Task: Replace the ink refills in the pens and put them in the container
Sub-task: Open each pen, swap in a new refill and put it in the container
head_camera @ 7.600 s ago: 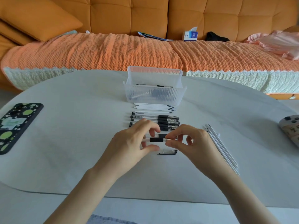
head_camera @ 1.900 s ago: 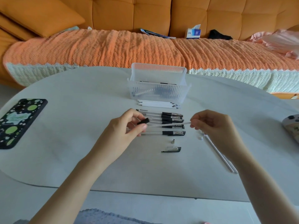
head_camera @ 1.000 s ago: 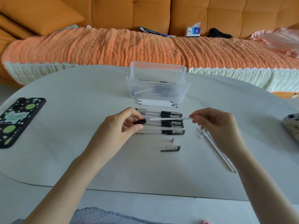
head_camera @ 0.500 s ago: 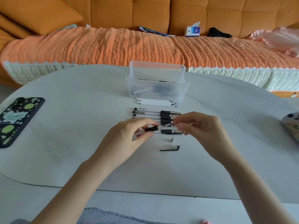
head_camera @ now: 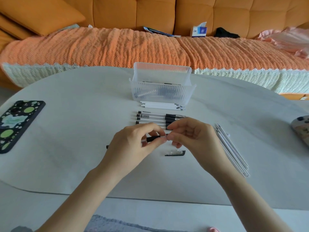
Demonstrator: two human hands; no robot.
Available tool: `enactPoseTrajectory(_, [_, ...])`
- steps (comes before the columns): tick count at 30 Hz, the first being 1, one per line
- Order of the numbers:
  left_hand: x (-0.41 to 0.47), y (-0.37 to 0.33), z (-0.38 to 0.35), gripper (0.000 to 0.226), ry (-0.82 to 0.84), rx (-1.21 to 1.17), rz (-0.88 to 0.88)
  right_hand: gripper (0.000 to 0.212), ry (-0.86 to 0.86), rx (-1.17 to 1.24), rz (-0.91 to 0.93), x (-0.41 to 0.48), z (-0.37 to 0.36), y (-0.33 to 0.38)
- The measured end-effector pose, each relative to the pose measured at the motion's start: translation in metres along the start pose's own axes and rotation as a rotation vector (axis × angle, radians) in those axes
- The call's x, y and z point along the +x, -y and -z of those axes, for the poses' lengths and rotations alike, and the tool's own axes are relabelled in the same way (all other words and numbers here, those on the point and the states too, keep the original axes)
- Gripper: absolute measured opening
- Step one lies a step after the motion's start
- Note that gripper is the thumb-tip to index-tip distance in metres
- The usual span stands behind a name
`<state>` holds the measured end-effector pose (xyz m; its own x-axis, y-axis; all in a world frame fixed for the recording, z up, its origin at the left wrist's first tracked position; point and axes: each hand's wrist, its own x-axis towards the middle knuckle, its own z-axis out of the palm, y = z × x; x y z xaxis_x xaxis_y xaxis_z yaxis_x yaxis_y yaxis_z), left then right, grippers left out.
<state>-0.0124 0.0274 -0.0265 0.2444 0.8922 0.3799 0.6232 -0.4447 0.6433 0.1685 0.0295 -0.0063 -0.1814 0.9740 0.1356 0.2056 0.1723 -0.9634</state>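
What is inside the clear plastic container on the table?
Inside the container lie some pens, seen as dark and pale streaks through its ribbed front wall. The ribs blur them, so their number and any smaller parts underneath cannot be seen.

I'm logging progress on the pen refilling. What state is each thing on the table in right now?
pen: uncapped, held by both hands
left hand: grips the pen's barrel
right hand: pinches the pen's front end
cap: off, lying loose near the right hand
container: open-topped, pens inside
row of pens: lying side by side, untouched
refills by the container: lying bundled
refills at right: lying loose, untouched
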Motion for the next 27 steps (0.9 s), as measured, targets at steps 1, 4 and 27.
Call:
enactPoseTrajectory(1, [-0.0005,-0.0010,0.0000,0.024,-0.008,0.011,-0.004,0.008,0.001,0.018,-0.011,0.0004,0.0011,0.0003])
enactPoseTrajectory(4, [-0.0019,-0.0043,0.0003,0.017,-0.014,0.049,-0.011,0.006,0.035,-0.045,-0.030,0.0014,0.0054,-0.0015])
enactPoseTrajectory(27, [0.0033,-0.0096,0.0034,0.011,0.012,-0.084,-0.002,0.009,0.056,-0.302,0.142,-0.0030,0.0070,-0.0050])
